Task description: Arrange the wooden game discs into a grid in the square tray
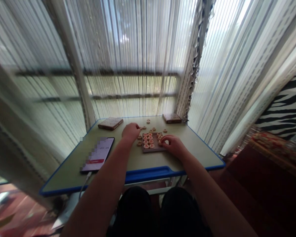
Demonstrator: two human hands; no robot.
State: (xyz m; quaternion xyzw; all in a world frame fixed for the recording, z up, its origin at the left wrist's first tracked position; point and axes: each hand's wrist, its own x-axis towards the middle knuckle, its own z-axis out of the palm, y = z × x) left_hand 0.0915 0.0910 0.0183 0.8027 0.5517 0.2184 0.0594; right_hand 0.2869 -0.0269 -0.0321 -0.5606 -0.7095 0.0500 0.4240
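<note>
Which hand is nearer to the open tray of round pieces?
Right. The right hand reaches over the right edge of the tray to the pieces inside; the left hand is off its far left corner.

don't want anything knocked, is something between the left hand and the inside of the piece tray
Only low things: two loose pieces lie on the table beside the left side of the tray, near the left hand, and the tray has raised sides. Nothing visible blocks the way over them.

- Black-edged rectangular smartphone (101, 152), left of the left hand (131, 131)
- Black-and-white zebra-striped surface (282, 100), far right of the right hand (174, 146)
- Sheer white curtains (138, 49), beyond both hands
</note>
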